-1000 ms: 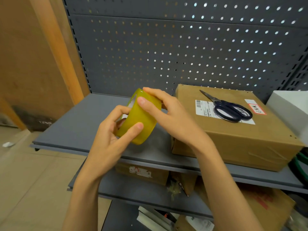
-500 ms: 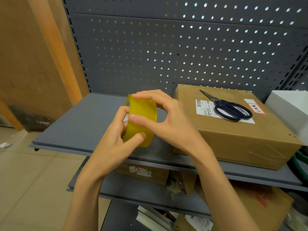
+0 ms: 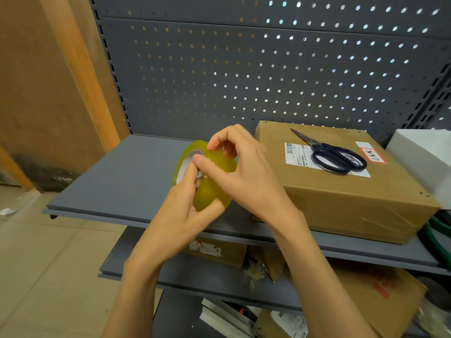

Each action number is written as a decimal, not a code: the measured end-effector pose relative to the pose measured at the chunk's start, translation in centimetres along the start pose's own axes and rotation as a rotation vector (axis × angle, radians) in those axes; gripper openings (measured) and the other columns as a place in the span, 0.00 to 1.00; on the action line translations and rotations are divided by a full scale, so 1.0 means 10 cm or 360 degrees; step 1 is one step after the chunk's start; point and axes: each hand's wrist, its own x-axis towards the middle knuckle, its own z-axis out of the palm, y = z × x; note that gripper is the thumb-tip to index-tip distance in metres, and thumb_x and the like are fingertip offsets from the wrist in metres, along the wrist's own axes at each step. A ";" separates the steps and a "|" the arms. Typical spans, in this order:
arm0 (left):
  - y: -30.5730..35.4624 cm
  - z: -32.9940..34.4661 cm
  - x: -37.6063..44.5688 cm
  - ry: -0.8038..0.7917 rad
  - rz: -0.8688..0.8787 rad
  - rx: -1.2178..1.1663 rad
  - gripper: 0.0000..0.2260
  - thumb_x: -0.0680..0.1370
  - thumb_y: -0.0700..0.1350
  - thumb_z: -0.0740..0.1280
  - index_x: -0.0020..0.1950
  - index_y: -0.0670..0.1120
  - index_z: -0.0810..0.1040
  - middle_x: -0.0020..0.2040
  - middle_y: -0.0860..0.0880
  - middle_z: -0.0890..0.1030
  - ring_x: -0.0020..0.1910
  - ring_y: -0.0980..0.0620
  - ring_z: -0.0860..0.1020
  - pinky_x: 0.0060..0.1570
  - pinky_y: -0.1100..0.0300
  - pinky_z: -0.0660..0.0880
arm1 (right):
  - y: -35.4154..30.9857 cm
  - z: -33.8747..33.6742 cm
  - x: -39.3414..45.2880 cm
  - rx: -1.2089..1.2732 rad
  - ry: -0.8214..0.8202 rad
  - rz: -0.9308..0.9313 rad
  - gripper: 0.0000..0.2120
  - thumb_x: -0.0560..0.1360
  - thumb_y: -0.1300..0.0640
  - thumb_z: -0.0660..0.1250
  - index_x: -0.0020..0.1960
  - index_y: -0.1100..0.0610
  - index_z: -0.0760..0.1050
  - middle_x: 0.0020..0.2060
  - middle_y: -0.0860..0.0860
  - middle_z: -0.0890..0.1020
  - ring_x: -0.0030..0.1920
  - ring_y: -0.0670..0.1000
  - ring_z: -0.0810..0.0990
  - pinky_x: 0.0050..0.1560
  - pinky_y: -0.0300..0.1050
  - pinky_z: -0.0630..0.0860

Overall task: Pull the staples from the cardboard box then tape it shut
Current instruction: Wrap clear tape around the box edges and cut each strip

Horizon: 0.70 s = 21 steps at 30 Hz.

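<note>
Tape: we see a roll of translucent yellow packing tape (image 3: 210,181) with a white cardboard core, held in the air above the front of a grey metal shelf (image 3: 127,181), just left of the box.
Left hand: our left hand (image 3: 181,213) grips the roll from below, thumb pressed to its glossy outer face and fingers reaching into the core.
Right hand: our right hand (image 3: 246,176) curls over the top of the roll, fingertips picking at the tape's surface; we cannot tell whether a loose end is lifted.
Box: a flat brown corrugated cardboard box (image 3: 341,191) lies closed on the same shelf, well to the right, its front face creased and showing a strip of clear tape.
Labels: a white shipping label (image 3: 297,154) with a barcode and fine print sits on the lid, too small for us to read; a white sticker with a red border (image 3: 372,155) near the right edge carries handwritten characters we cannot make out.
Scissors: black-handled steel scissors (image 3: 334,154) lie closed on the lid, partly over the shipping label, blades pointing to the back left.
Backdrop: a grey perforated metal panel (image 3: 244,69) stands behind the shelf; a white block (image 3: 424,157) rests beside the box on the right.
Below: more brown cartons (image 3: 380,303) sit on the lower shelves, one printed in red we cannot read.
</note>
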 end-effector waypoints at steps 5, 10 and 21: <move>-0.09 0.03 0.01 0.0036 -0.0039 0.0016 0.20 0.75 0.39 0.66 0.61 0.58 0.67 0.53 0.57 0.80 0.51 0.55 0.80 0.48 0.60 0.79 | 0.02 0.02 -0.05 -0.0087 0.0019 -0.0023 0.08 0.73 0.53 0.70 0.46 0.56 0.74 0.43 0.47 0.75 0.44 0.44 0.72 0.44 0.38 0.71; -0.21 0.01 0.01 0.0098 -0.0059 -0.0005 0.16 0.73 0.49 0.66 0.59 0.51 0.70 0.50 0.57 0.81 0.49 0.57 0.80 0.48 0.60 0.78 | 0.04 0.05 -0.10 -0.0147 -0.0050 -0.0068 0.05 0.73 0.56 0.69 0.46 0.57 0.76 0.43 0.48 0.76 0.45 0.45 0.73 0.45 0.39 0.71; -0.34 -0.15 0.01 -0.0113 -0.0156 0.0405 0.14 0.69 0.53 0.73 0.51 0.49 0.78 0.45 0.52 0.82 0.44 0.55 0.79 0.46 0.55 0.76 | 0.16 0.06 0.02 -0.0195 0.0075 -0.0057 0.01 0.74 0.60 0.67 0.45 0.57 0.77 0.41 0.47 0.76 0.43 0.45 0.73 0.46 0.41 0.72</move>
